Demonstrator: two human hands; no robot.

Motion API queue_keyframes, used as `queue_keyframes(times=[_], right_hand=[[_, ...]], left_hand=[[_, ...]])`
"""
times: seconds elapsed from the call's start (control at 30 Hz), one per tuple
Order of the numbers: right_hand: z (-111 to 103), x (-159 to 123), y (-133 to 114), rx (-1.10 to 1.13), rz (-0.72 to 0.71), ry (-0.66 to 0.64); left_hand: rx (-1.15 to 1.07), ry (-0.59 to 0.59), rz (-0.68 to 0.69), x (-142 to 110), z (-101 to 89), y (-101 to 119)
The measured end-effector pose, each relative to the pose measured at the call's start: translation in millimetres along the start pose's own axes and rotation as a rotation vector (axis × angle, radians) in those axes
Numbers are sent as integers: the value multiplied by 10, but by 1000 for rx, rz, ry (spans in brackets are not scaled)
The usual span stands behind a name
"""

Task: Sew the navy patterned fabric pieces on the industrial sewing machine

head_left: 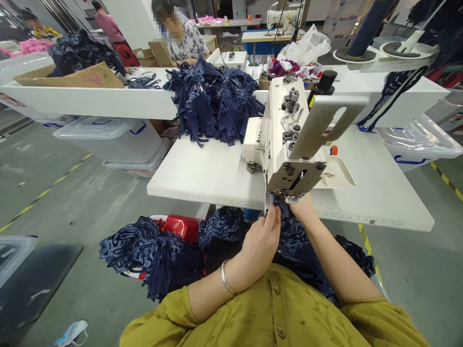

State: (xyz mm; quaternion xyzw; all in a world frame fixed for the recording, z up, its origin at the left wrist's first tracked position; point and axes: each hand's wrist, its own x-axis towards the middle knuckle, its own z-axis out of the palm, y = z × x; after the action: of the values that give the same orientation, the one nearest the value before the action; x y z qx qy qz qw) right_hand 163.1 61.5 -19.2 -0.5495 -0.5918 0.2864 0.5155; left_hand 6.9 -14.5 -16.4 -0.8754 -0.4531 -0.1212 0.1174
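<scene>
1. Fingers [274, 218] of the left hand [258, 241] sit close together at dark patterned cloth [291, 230] beneath the head of the sewing machine [277, 144]; whether they pinch or merely guide, I cannot tell.
2. Right hand [303, 208] reaches behind the machine head; its fingers are hidden, their grip unknown.
3. Cloth meets the machine at the front edge of the counter [379, 193] and hangs below it. Feeding it towards the needle seems the step in hand; the next move probably calls for steady guiding, fingertips clear of the needle.
4. Shallow tray [343, 177], right of the machine, shows reddish-brown specks or marks, too small to identify.
5. Navy bundle [217, 101] lies along the counter's back edge, left of the machine.
6. Cardboard box [83, 78], farther left, holds heaped dark cloth.
7. Lidded translucent bin [112, 140] stands beyond the counter's left edge, contents unclear.
</scene>
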Motion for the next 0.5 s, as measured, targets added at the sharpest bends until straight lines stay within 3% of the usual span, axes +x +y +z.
queue_keyframes(times=[0.3,0.4,0.5], right_hand=[[-7,7,27,-27,-9,-9],[20,-88,31,-5,22,54],[50,-307,187,25,29,151]], left_hand=[[37,-25,40,40,-71,-19],[41,-17,43,35,-73,-33],[-37,1,34,17,-34,-82]])
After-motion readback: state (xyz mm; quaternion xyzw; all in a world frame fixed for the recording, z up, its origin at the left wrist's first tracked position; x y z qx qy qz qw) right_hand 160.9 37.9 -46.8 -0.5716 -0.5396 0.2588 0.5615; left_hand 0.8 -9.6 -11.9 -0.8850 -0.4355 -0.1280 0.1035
